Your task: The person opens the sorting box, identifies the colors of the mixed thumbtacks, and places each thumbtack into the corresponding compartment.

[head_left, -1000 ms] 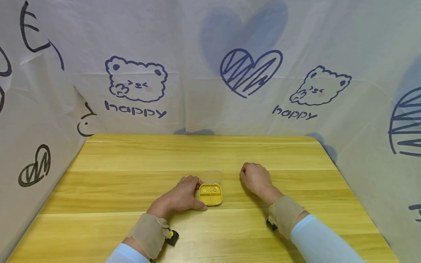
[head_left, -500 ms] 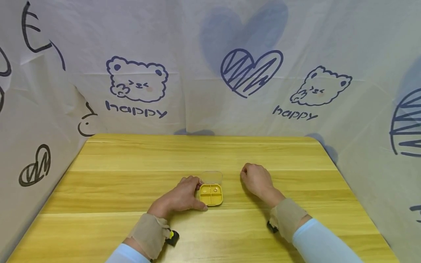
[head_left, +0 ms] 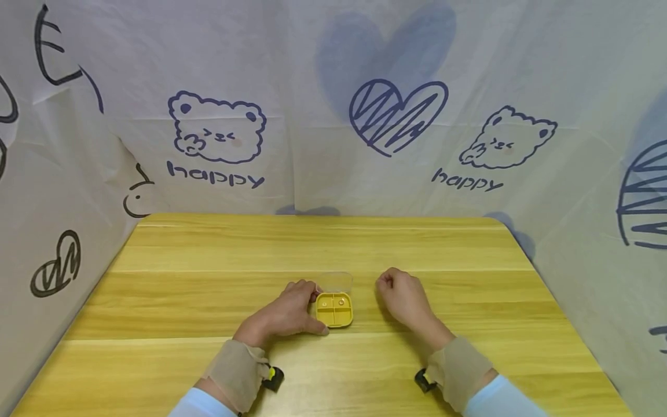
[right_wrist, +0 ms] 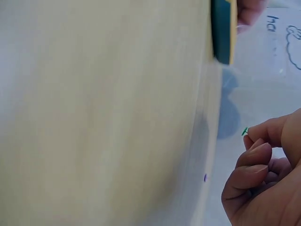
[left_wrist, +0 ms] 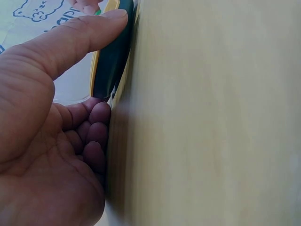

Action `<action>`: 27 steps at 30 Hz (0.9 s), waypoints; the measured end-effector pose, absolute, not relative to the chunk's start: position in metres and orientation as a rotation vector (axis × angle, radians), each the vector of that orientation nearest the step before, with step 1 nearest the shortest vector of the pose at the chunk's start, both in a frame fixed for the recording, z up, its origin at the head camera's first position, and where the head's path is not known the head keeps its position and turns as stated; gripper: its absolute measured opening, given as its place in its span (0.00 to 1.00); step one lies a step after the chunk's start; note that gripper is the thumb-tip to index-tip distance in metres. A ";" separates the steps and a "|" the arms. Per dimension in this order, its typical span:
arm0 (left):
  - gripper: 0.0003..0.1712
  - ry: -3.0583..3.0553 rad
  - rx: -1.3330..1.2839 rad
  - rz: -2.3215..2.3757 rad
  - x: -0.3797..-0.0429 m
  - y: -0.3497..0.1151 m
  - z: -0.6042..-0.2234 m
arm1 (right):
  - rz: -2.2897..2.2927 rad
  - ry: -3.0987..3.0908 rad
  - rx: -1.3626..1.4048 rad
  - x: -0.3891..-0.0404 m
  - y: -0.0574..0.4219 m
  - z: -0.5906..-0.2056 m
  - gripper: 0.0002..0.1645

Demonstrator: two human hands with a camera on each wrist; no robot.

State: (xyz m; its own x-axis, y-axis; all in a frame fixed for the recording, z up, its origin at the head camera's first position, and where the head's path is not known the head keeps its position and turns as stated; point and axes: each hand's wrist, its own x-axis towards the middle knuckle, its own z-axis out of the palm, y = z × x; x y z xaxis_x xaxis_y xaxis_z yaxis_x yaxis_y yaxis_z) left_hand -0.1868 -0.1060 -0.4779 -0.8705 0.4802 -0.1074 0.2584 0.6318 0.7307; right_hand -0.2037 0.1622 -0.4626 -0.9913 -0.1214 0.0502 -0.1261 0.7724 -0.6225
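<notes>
A small yellow pill box (head_left: 334,317) with several compartments sits on the table, its clear lid (head_left: 336,281) raised at the back. Tiny ring-like bits lie in its two far compartments. My left hand (head_left: 286,310) holds the box from the left, thumb along the near edge and fingers curled at the far left corner. In the left wrist view the box's side (left_wrist: 110,66) looks dark teal under a yellow rim. My right hand (head_left: 406,298), to the right of the box, pinches a tiny green piece (right_wrist: 244,131) with a thin stem between thumb and forefinger.
A tiny purple piece (right_wrist: 205,177) lies on the table near the right hand. The wood-grain table (head_left: 208,243) ends at a white printed cloth (head_left: 312,162) behind and at both sides. Each wrist wears a beige band with a small black camera (head_left: 272,378).
My right hand has drawn slightly nearer and to the left, turning so the fingertips show more. The left hand and the box have stayed in place.
</notes>
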 end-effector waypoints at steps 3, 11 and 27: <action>0.39 2.560 0.596 1.086 -0.186 -0.106 -0.478 | 1.215 -2.928 0.147 -0.195 0.158 -0.462 0.10; 0.39 2.572 0.592 1.077 -0.187 -0.107 -0.478 | 1.546 -2.815 0.044 -0.182 0.144 -0.463 0.09; 0.39 2.570 0.593 1.091 -0.186 -0.106 -0.479 | 2.662 -2.148 -0.217 -0.174 0.137 -0.473 0.10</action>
State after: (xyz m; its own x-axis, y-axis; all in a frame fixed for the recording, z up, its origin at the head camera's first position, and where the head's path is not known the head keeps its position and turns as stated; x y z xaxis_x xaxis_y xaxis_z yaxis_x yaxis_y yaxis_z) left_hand -0.1863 -0.1055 -0.4787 -0.8743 0.4751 -0.0996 0.2583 0.6291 0.7331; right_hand -0.1743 0.1373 -0.4735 -0.9517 -0.1412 -0.2727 0.2964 -0.1900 -0.9360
